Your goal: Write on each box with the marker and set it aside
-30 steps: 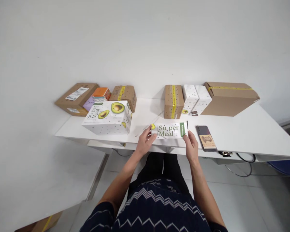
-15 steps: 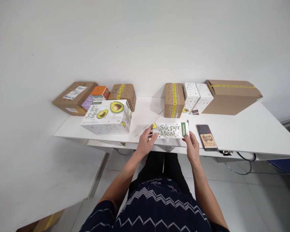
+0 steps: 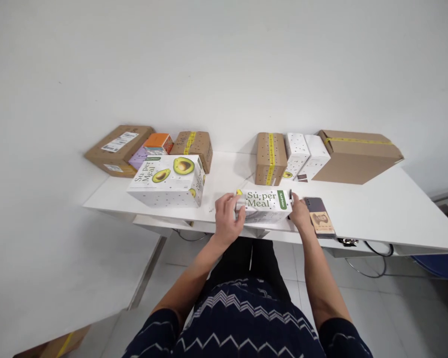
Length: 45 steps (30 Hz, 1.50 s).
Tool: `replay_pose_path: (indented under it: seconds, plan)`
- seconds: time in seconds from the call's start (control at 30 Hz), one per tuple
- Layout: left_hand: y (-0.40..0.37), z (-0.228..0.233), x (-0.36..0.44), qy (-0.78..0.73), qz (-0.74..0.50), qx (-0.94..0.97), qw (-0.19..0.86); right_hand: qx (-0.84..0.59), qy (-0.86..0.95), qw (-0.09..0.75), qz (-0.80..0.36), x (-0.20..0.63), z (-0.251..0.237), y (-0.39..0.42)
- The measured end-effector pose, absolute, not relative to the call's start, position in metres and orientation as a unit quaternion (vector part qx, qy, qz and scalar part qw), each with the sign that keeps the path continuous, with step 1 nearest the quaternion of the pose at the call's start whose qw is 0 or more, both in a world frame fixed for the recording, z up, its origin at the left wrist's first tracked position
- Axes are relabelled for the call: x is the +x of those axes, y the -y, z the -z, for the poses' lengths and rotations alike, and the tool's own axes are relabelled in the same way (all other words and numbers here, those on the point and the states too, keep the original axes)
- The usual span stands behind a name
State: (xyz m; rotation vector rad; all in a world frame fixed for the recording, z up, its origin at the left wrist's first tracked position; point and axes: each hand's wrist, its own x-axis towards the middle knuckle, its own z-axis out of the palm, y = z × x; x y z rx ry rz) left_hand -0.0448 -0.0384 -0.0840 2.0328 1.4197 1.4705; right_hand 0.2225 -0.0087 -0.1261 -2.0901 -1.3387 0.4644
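1. My left hand (image 3: pixel 227 215) grips the left end of the small carton (image 3: pixel 266 203), fingers curled over its top, thumb underneath or in front; closed on it.
2. My right hand (image 3: pixel 299 214) clasps the carton's right end, fingers wrapped behind, partly hidden; closed on it too.
3. Carton sits at the near edge of the table (image 3: pixel 377 209), roughly centre, long side toward me, "Super Meal" face up. Can't tell if it's lifted or resting.
4. Phone (image 3: pixel 319 217) lies flat just right of my right hand, touching or nearly so.
5. Big avocado box (image 3: pixel 168 180) sits left of the carton, apart from my left hand.
6. Count, avocado-print white boxes: four, meaning the carton, the big box, and two white boxes (image 3: pixel 305 155) standing at the back.
7. Count, brown boxes: four, meaning labelled box (image 3: pixel 117 149) far left, taped box (image 3: pixel 194 145), upright taped box (image 3: pixel 271 156), large box (image 3: pixel 358 155) right.
8. One orange box (image 3: pixel 157 143) on a purple one (image 3: pixel 138 160), back left.
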Motion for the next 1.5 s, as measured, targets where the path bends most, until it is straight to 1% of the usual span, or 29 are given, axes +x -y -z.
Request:
replay_pose_path:
  seconds: [0.03,0.1,0.17,0.2,0.23,0.27,0.33,0.4,0.43,0.5,0.6,0.67,0.73,0.8,0.87,0.93,1.17,1.27,1.37,1.5]
  plan:
    - [0.04,0.084,-0.042,-0.454,-0.507,0.726,0.101,-0.786,0.518,0.282,-0.184,0.221,0.127,0.005]
    - [0.043,0.083,-0.035,-0.395,-0.483,0.777,0.082,-0.777,0.538,0.26,-0.196,0.218,0.128,0.001]
    - [0.044,0.082,-0.028,-0.372,-0.452,0.806,0.081,-0.769,0.54,0.266,-0.214,0.219,0.128,0.001]
    - [0.044,0.082,-0.025,-0.378,-0.438,0.812,0.079,-0.767,0.529,0.283,-0.227,0.222,0.127,0.002]
    - [0.043,0.083,-0.023,-0.387,-0.426,0.814,0.075,-0.764,0.506,0.317,-0.243,0.225,0.125,0.004]
    - [0.041,0.084,-0.02,-0.395,-0.416,0.816,0.071,-0.756,0.471,0.369,-0.263,0.23,0.121,0.006]
    - [0.038,0.087,-0.018,-0.406,-0.402,0.819,0.059,-0.701,0.389,0.514,-0.304,0.237,0.108,0.013]
    - [0.036,0.09,-0.017,-0.406,-0.394,0.823,0.045,-0.592,0.343,0.649,-0.333,0.24,0.087,0.022]
    - [0.035,0.091,-0.017,-0.407,-0.39,0.825,0.035,-0.534,0.345,0.692,-0.342,0.238,0.074,0.027]
    - [0.034,0.092,-0.016,-0.41,-0.385,0.827,0.003,-0.472,0.38,0.725,-0.328,0.228,0.048,0.036]
    - [0.034,0.092,-0.014,-0.411,-0.388,0.822,-0.068,-0.429,0.436,0.728,-0.31,0.2,0.02,0.041]
    - [0.035,0.091,-0.013,-0.406,-0.395,0.817,-0.109,-0.417,0.456,0.719,-0.32,0.179,0.013,0.038]
    - [0.035,0.09,-0.012,-0.401,-0.399,0.813,-0.135,-0.427,0.485,0.68,-0.347,0.161,0.013,0.031]
    - [0.034,0.089,-0.011,-0.401,-0.4,0.811,-0.15,-0.445,0.524,0.62,-0.378,0.146,0.017,0.022]
    - [0.034,0.089,-0.011,-0.403,-0.4,0.808,-0.158,-0.463,0.547,0.574,-0.395,0.136,0.021,0.015]
    - [0.034,0.089,-0.011,-0.407,-0.398,0.807,-0.159,-0.488,0.552,0.55,-0.393,0.131,0.025,0.011]
    - [0.033,0.093,-0.01,-0.414,-0.4,0.805,-0.146,-0.552,0.596,0.484,-0.325,0.123,0.033,0.011]
    - [0.032,0.094,-0.01,-0.411,-0.403,0.805,-0.143,-0.559,0.61,0.479,-0.295,0.121,0.033,0.012]
    - [0.032,0.094,-0.01,-0.409,-0.405,0.804,-0.149,-0.561,0.607,0.482,-0.29,0.121,0.034,0.012]
    - [0.032,0.094,-0.01,-0.409,-0.409,0.801,-0.158,-0.568,0.618,0.466,-0.281,0.121,0.033,0.012]
